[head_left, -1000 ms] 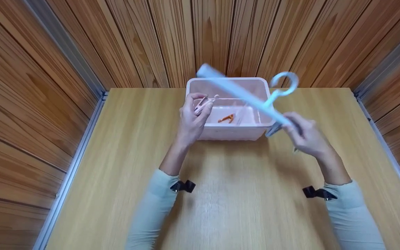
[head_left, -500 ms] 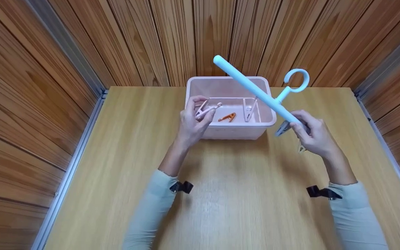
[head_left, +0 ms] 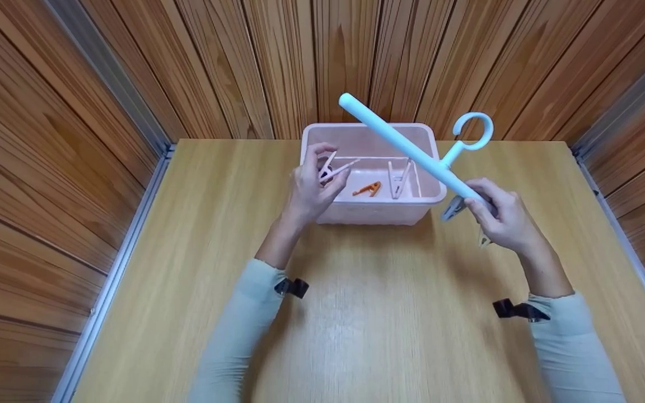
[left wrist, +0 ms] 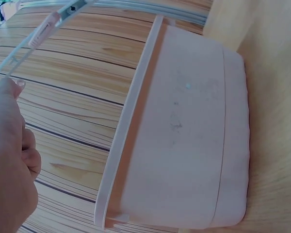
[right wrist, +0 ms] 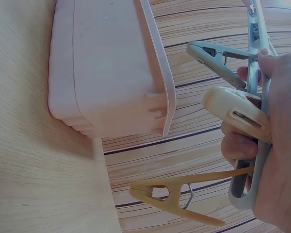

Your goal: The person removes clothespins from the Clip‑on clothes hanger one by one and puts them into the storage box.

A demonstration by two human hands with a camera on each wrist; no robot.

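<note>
My left hand [head_left: 312, 190] pinches a pale pink clothespin [head_left: 331, 171] over the left part of the pink bin [head_left: 364, 212]. My right hand [head_left: 504, 217] grips a light blue hanger [head_left: 398, 140] by its right end, with the bar slanting up leftward across the bin and its hook upward. On the gripped end are a grey clothespin [right wrist: 216, 60], a beige clothespin [right wrist: 237, 111] and a yellow clothespin [right wrist: 177, 194]. Fingers partly hide where they meet the bar. Held clothespin and bar look apart in the head view.
Inside the bin lie an orange clothespin [head_left: 367, 189] and another pale pink clothespin [head_left: 398, 182]. The bin stands at the table's back edge. Wood-panelled walls [head_left: 277, 67] rise behind and at both sides of the wooden table [head_left: 378, 336].
The hanger has swung up and right, then settled slightly back to the left. My left hand has shifted a little, tilting the clothespin. The orange clothespin stays in the bin.
</note>
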